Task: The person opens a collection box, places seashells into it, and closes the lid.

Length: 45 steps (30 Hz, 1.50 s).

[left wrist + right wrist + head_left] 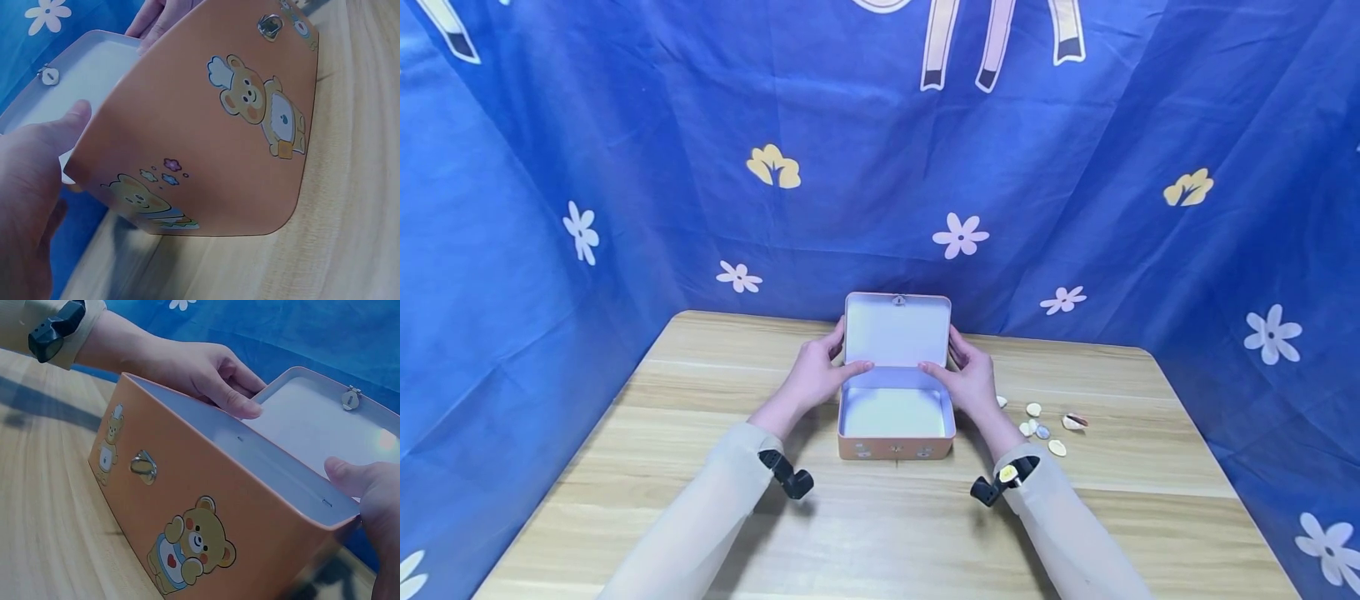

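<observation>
An orange tin box (895,450) with cartoon bears stands on the table, its hinged lid (898,329) raised and leaning back. White lining shows inside, and nothing is seen lying in it. My left hand (815,372) grips the left side near the hinge, thumb over the inner face and fingers behind the lid. On the opposite side my right hand (972,379) holds it the same way. A metal catch (351,398) sits on the lid's edge, and a metal loop (144,466) is on the front wall. The fingers behind the lid are partly hidden.
Several small pale shell-like pieces (1033,410) lie on the wooden table (700,483) to the right of the box, one reddish-brown at its tip. Blue printed cloth (865,208) hangs behind and along both sides of the table, close behind the lid.
</observation>
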Each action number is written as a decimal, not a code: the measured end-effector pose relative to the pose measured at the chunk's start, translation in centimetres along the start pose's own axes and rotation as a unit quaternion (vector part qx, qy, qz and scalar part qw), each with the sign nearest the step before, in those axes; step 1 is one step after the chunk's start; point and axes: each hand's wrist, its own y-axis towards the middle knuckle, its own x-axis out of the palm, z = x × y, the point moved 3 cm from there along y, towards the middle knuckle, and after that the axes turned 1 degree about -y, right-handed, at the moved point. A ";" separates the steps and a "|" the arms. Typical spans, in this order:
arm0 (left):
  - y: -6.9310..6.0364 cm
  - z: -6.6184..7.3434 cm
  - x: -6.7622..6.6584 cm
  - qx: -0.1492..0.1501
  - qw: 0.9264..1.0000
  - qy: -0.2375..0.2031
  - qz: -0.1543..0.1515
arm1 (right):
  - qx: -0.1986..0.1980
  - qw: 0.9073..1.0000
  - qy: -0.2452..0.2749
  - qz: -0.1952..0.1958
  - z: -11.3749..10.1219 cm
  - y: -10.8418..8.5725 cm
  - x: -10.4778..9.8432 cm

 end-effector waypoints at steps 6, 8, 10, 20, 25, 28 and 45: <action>0.2 -0.2 0.0 -0.002 1.000 0.005 0.000 | 0.007 1.000 0.002 0.001 0.4 0.2 -0.1; 0.2 -0.3 0.0 -0.005 1.000 0.006 -0.001 | 0.010 1.000 0.001 -0.001 0.4 0.3 -0.1; 0.3 -0.4 0.1 -0.008 1.000 0.006 -0.001 | 0.012 1.000 -0.001 -0.002 0.5 0.3 -0.1; 0.5 -0.8 0.2 -0.013 1.000 -0.019 -0.009 | 0.012 1.000 -0.001 -0.011 0.8 0.4 -0.2; 0.7 -1.1 0.3 -0.019 0.999 -0.045 -0.016 | 0.019 1.000 -0.006 -0.013 1.1 0.5 -0.3; 0.7 -1.2 0.3 -0.023 0.998 -0.062 -0.015 | 0.019 1.000 -0.007 -0.013 1.2 0.6 -0.3; 0.4 -1.9 1.2 -0.043 0.989 -0.143 -0.011 | 0.025 0.999 0.007 -0.020 1.9 0.4 0.0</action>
